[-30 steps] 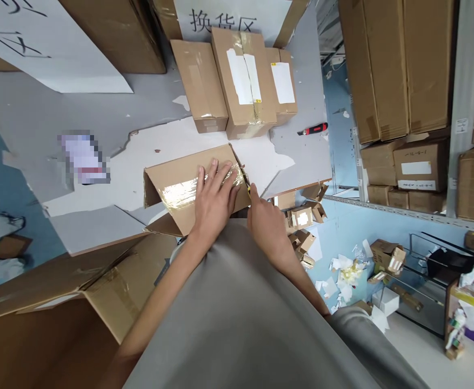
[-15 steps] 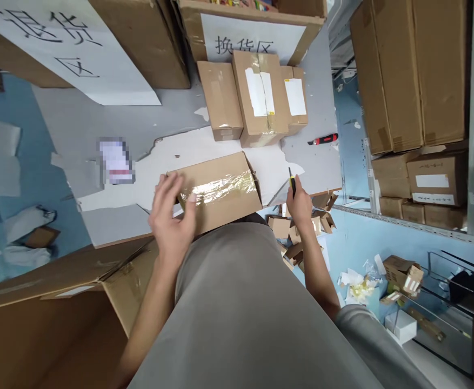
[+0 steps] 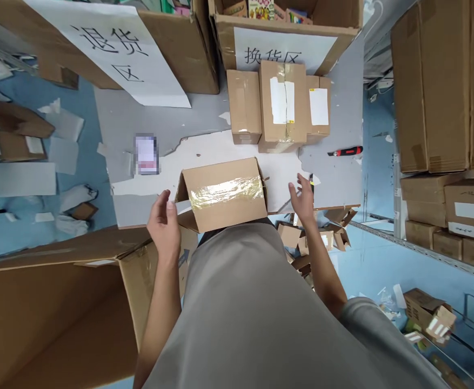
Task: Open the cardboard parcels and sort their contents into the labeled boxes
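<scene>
A taped cardboard box [image 3: 226, 195] lies at the table's front edge, against the grey clothing. Its left end stands open, with a white strip at the opening. My left hand [image 3: 164, 224] is just left of that end, apart from the box, thumb and fingers loosely spread and nothing in them. To the right of the box, my right hand [image 3: 302, 201] hovers near the table edge with its fingers apart. A utility knife [image 3: 312, 182] with a dark and yellow handle is right beside those fingers, partly hidden, and appears to be out of the grip.
Three closed boxes [image 3: 283, 108] stand at the back of the table [image 3: 204, 113], before a large open carton [image 3: 285, 24]. A red-black utility knife [image 3: 346, 152] lies at right, a blurred-out phone-like item [image 3: 146, 154] at left. A big open carton [image 3: 58, 319] stands lower left.
My left hand has left the box and moved to its left. The fingers of my right hand have opened and come off the yellow-black knife. The view has shifted.
</scene>
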The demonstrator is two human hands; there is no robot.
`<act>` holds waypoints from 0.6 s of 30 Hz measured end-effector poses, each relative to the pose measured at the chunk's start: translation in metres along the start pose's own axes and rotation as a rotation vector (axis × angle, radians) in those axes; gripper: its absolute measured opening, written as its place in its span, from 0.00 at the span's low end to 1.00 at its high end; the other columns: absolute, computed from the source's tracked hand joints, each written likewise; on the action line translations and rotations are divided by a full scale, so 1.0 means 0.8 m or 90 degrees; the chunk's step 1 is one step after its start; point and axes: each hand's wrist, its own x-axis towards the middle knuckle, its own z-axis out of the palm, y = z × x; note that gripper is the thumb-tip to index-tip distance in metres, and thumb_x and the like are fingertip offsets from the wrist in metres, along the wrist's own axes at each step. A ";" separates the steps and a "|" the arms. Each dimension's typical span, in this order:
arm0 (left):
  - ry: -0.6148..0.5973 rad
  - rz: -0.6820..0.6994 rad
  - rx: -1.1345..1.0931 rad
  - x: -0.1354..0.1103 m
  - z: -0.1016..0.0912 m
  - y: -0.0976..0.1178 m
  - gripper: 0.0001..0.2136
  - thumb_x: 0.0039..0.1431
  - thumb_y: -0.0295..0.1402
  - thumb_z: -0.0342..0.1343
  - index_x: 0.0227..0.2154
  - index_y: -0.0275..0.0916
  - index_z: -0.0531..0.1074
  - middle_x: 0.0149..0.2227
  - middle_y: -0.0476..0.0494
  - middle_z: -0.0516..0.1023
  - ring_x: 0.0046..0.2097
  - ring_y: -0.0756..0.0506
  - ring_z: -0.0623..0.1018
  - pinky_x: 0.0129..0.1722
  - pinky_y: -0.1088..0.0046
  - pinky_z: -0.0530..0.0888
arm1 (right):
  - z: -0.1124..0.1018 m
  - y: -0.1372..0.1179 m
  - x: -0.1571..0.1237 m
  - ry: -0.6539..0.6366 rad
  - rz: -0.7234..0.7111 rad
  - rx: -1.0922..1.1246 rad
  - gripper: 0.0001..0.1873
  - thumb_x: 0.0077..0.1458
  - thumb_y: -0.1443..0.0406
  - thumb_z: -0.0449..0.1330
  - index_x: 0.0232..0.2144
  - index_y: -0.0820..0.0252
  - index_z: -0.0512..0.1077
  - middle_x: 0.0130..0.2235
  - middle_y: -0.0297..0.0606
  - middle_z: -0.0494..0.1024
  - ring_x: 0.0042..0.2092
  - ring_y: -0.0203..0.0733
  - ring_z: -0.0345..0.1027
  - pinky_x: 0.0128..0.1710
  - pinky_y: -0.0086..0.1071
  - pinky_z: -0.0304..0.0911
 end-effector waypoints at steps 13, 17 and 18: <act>-0.025 0.056 -0.089 0.012 0.055 0.034 0.44 0.64 0.62 0.71 0.73 0.37 0.75 0.75 0.28 0.76 0.76 0.31 0.75 0.79 0.51 0.70 | 0.053 -0.011 0.015 0.019 -0.342 0.224 0.29 0.70 0.68 0.55 0.70 0.54 0.75 0.70 0.49 0.76 0.74 0.60 0.67 0.76 0.56 0.65; -0.024 0.064 -0.106 0.018 0.055 0.034 0.42 0.65 0.60 0.72 0.73 0.39 0.75 0.74 0.30 0.76 0.77 0.32 0.75 0.80 0.51 0.69 | 0.048 -0.005 0.012 0.005 -0.336 0.222 0.31 0.73 0.69 0.49 0.72 0.54 0.72 0.70 0.49 0.75 0.73 0.58 0.68 0.76 0.56 0.66; -0.026 0.063 -0.111 0.018 0.056 0.033 0.41 0.64 0.60 0.73 0.72 0.40 0.76 0.74 0.30 0.76 0.77 0.31 0.74 0.81 0.51 0.68 | 0.048 -0.003 0.009 0.014 -0.330 0.237 0.30 0.75 0.67 0.49 0.74 0.53 0.70 0.71 0.49 0.75 0.73 0.57 0.68 0.77 0.56 0.65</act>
